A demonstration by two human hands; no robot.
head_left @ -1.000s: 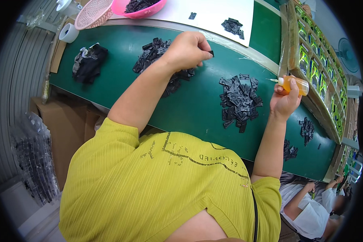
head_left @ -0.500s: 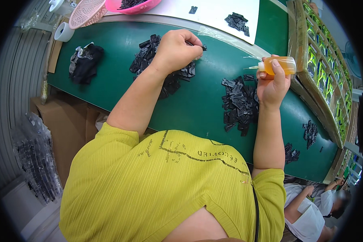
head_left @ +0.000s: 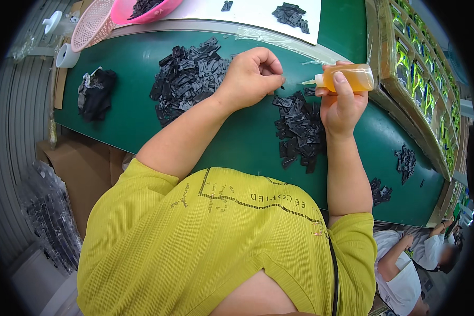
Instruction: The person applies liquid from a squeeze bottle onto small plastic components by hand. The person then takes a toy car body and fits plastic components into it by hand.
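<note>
Above the green table (head_left: 247,152), the right hand (head_left: 342,105) had lifted its gripped amber bottle (head_left: 347,77) nozzle-first toward the left hand (head_left: 250,76), whose fingers pinched, seemingly, a small black part.

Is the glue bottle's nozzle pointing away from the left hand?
No, the small amber bottle in the right hand lies sideways, its nozzle aimed toward the left hand.

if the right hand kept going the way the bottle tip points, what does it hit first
Most likely the left hand: the nozzle of the small amber bottle in the right hand aims at its pinched fingertips, though depth is unclear.
</note>
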